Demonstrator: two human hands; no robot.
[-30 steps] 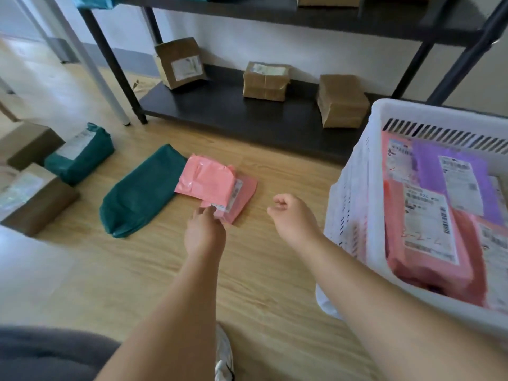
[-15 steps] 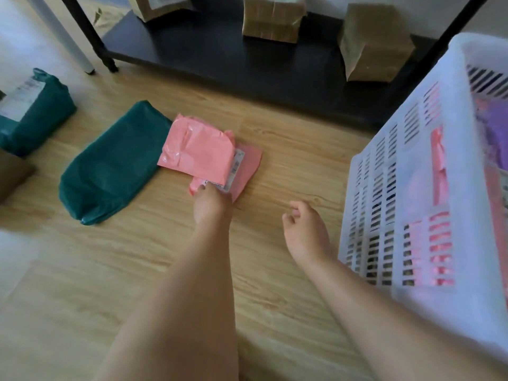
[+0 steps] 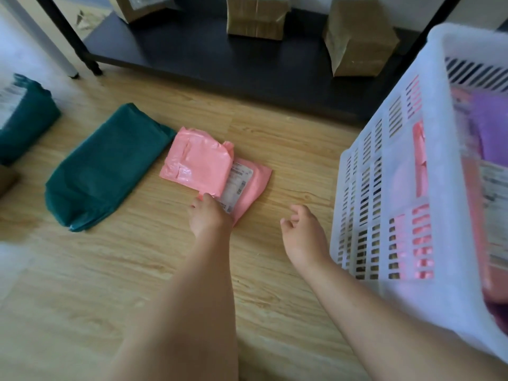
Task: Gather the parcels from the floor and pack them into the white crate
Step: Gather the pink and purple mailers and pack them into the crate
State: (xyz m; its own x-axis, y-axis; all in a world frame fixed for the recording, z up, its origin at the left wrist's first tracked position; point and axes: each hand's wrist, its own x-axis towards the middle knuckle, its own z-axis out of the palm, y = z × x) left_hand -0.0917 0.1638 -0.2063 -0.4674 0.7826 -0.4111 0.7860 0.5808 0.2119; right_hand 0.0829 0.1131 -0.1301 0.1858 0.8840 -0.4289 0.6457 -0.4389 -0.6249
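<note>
Two pink parcels lie stacked on the wooden floor: the upper pink parcel (image 3: 196,160) overlaps a lower pink parcel (image 3: 251,185) that bears a white label. My left hand (image 3: 210,217) grips their near corner, fingers hidden under the edge. My right hand (image 3: 303,233) hovers over the floor to the right with loosely curled fingers, holding nothing. The white crate (image 3: 384,215) stands at the right and holds pink and purple parcels. A flat dark green parcel (image 3: 104,166) lies left of the pink ones, and another green parcel (image 3: 23,116) sits at the far left.
A low black shelf (image 3: 209,53) runs along the back with several brown cardboard boxes (image 3: 357,37) on it. Black shelf legs and a white post (image 3: 41,37) stand at the upper left. A brown box corner (image 3: 7,180) shows at the left edge.
My view has dropped closer to the floor. My left hand has reached the pink parcels' near corner and taken hold of it. My right hand has lowered toward the floor beside the crate.
</note>
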